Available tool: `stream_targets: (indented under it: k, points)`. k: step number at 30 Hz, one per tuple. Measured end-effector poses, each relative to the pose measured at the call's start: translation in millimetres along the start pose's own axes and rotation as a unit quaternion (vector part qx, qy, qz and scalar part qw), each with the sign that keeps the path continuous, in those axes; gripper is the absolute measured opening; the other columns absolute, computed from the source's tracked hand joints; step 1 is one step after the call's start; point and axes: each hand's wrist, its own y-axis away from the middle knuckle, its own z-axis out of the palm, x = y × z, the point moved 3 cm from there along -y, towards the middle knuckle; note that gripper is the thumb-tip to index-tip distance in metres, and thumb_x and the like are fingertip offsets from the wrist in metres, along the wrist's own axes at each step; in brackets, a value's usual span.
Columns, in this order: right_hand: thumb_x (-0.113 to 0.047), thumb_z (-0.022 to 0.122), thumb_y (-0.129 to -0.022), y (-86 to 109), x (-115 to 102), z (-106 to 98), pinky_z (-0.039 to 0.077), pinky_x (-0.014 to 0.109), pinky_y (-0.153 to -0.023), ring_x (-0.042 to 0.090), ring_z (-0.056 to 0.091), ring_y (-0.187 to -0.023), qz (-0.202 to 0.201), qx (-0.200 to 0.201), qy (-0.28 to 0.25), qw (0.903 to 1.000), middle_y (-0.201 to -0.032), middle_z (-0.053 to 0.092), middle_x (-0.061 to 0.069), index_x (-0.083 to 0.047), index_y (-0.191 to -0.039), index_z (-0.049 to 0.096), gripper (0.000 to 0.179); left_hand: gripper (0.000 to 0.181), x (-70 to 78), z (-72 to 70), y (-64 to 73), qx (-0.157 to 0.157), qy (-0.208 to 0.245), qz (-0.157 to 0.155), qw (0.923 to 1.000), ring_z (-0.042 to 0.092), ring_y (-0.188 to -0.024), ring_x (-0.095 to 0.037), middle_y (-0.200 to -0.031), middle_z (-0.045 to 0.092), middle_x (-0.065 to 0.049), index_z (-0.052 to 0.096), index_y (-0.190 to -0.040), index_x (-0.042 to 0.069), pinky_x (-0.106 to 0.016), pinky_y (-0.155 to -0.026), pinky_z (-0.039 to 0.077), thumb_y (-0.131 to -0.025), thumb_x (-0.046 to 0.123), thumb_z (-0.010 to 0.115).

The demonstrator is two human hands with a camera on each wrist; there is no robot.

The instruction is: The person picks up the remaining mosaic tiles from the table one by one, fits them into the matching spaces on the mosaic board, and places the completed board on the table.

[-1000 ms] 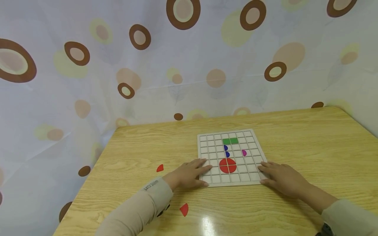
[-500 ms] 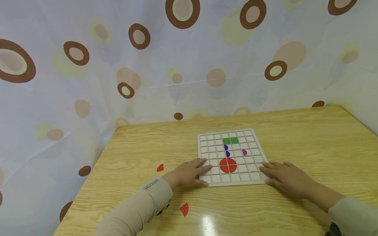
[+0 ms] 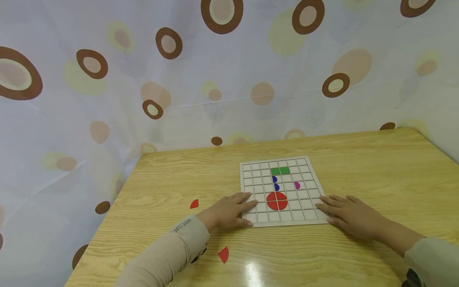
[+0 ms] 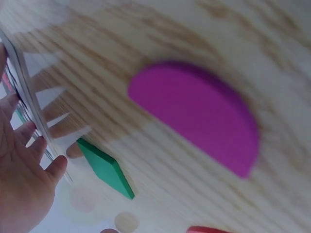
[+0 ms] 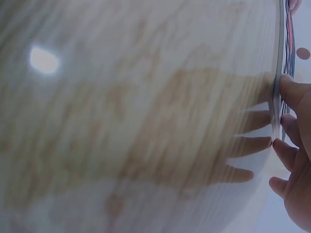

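A white grid board lies flat on the wooden table. On it sit green rectangles, two blue half-circles, a magenta half-circle and a red circle of quarter pieces. My left hand rests on the board's left edge, fingers extended. My right hand touches the lower right corner with loosely spread fingers. In the left wrist view, a magenta half-circle piece and a green diamond-like piece lie on the table near the left hand.
Two loose red quarter-circle pieces lie left of the board: one farther back, another nearer the front. A patterned curtain hangs behind the table. A red piece shows partly in the left wrist view.
My right hand has shifted a little to the right along the board's corner, its thumb moving outward. The left hand and the pieces have stayed in place.
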Motion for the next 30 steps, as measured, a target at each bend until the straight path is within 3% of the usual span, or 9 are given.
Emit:
stream_targets:
  k: [7,12,22,30]
  points:
    - [-0.034,0.045,-0.089,-1.1,2,-1,0.025,0.055,-0.087,0.036,0.033,-0.117,0.005,-0.016,-0.036,0.9992,-0.130,0.039,0.012,-0.011,-0.127,0.045,0.045,0.065,0.1,-6.3,2.5,0.007,0.016,-0.003,0.9998,0.015,-0.128,-0.018,-0.142,0.016,0.000,0.023,-0.137,0.025,-0.038,-0.099,0.020,-0.082,0.051,0.046]
    - [-0.034,0.045,-0.089,0.1,3,-1,0.026,0.056,-0.086,0.038,0.032,-0.117,0.004,-0.016,-0.055,0.9983,-0.130,0.039,0.012,-0.011,-0.127,0.044,0.045,0.064,-3.6,-9.7,8.5,0.016,0.059,-0.017,0.9979,0.019,-0.127,-0.018,-0.141,0.020,0.001,0.026,-0.137,0.022,-0.038,-0.099,0.021,-0.083,0.048,0.048]
    - [-0.034,0.046,-0.088,-0.5,3,3,0.027,0.054,-0.086,0.037,0.033,-0.117,-0.001,-0.006,-0.053,0.9986,-0.130,0.039,0.012,-0.012,-0.127,0.044,0.044,0.064,-15.0,-9.6,25.6,0.031,0.118,-0.026,0.9922,0.024,-0.125,-0.019,-0.138,0.028,-0.004,0.029,-0.135,0.014,-0.034,-0.099,0.022,-0.083,0.042,0.052]
    - [-0.032,0.047,-0.088,0.1,3,4,0.027,0.053,-0.086,0.038,0.034,-0.116,-0.003,0.006,-0.049,0.9988,-0.129,0.040,0.013,-0.011,-0.126,0.046,0.044,0.065,-19.0,-10.6,43.5,0.049,0.160,-0.016,0.9857,0.023,-0.125,-0.024,-0.137,0.027,-0.011,0.027,-0.135,0.007,-0.037,-0.098,0.021,-0.084,0.036,0.054]
